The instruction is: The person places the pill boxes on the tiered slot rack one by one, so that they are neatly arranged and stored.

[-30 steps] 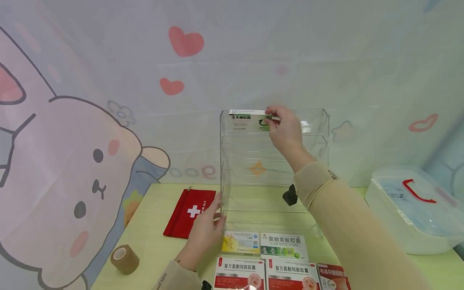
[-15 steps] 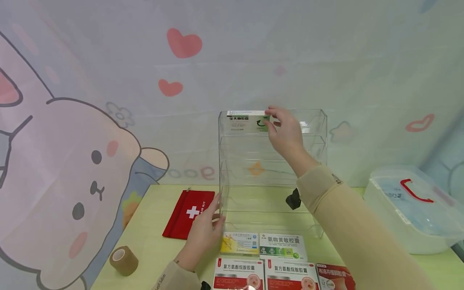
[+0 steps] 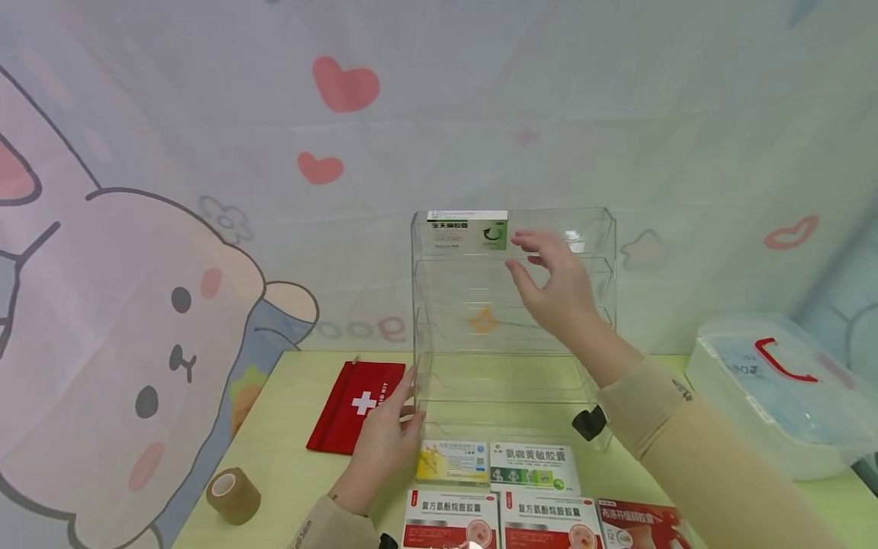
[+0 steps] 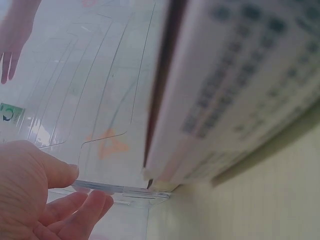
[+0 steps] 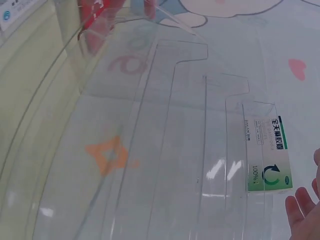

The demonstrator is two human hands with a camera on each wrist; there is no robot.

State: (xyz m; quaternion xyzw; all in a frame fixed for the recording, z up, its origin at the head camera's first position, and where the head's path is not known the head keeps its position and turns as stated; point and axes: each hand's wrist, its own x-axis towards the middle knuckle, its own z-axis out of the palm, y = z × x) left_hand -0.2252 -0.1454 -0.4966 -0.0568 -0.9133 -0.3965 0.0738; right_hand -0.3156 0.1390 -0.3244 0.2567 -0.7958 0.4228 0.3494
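A clear acrylic tiered rack stands upright on the table. In its top tier, at the left end, sits a white and green medicine box. My right hand hovers just right of that box with fingers parted, holding nothing; in the right wrist view its fingertips are beside the box's green end. My left hand holds the rack's left side low down. The left wrist view shows the thumb on one face of the clear side panel and the other fingers on the opposite face.
Before the rack lie a yellow medicine box, a green and white one, two red and white ones and a red one. A red first aid pouch and brown bandage roll lie left; a lidded plastic case stands right.
My right hand has let go of the white and green medicine box and drawn back down and to the right. The box stays in the top tier. My left hand keeps its place.
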